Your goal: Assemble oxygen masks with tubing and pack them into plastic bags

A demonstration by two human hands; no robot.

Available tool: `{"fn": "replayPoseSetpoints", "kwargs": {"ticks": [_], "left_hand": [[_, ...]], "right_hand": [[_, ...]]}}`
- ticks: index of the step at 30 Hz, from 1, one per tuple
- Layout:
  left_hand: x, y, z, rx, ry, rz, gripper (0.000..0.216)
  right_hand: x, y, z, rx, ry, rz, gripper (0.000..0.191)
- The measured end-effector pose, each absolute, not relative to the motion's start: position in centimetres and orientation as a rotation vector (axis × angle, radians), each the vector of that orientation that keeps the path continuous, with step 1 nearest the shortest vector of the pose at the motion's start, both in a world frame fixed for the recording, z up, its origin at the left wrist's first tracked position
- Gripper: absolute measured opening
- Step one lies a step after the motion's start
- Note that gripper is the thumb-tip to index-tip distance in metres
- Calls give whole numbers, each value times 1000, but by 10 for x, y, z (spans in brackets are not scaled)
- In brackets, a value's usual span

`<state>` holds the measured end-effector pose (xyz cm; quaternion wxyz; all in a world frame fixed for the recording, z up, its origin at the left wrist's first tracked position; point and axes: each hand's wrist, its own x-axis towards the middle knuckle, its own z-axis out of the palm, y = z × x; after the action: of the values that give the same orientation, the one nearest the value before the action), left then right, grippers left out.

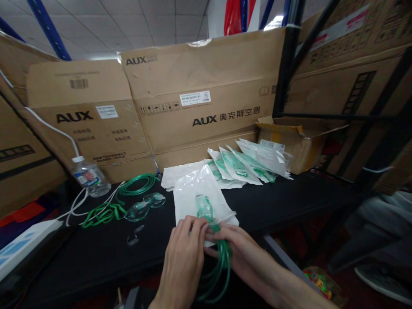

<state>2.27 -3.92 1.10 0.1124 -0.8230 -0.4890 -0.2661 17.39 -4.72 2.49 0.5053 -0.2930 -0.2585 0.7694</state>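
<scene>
Green tubing [222,259] pinched by left hand [185,253] and right hand [240,249], fingers curled, apparently at pouch [196,193] mouth.

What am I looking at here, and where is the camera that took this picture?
There is no machine: these are a person's two bare hands, seen from a camera worn on their head, looking forward and down. The left hand and right hand grip a coil of green tubing at the mouth of a clear pouch holding a green mask. On the black table lie a loose mask with more tubing, a plastic bottle and a fan of sealed packets. Cardboard boxes stand behind.
</scene>
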Motion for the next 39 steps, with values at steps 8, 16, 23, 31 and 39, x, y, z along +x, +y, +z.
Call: {"fn": "replayPoseSetpoints", "kwargs": {"ticks": [8, 16, 23, 31, 39], "left_hand": [[9, -39, 19, -2426, -1325, -883, 18], [17, -50, 18, -2321, -1252, -929, 25], [22, -43, 7, -2320, -1327, -938, 21], [11, -39, 17, -2379, -1312, -888, 22], [19, -38, 9, -2374, -1352, -943, 17]], "right_hand": [[185, -51, 24, -712, -813, 1852, 49], [169, -46, 11, -717, -609, 1570, 45], [179, -53, 26, -650, -718, 1965, 46], [200, -47, 18, -693, -1023, 2132, 54], [179, -45, 15, -748, -682, 1723, 39]]}}
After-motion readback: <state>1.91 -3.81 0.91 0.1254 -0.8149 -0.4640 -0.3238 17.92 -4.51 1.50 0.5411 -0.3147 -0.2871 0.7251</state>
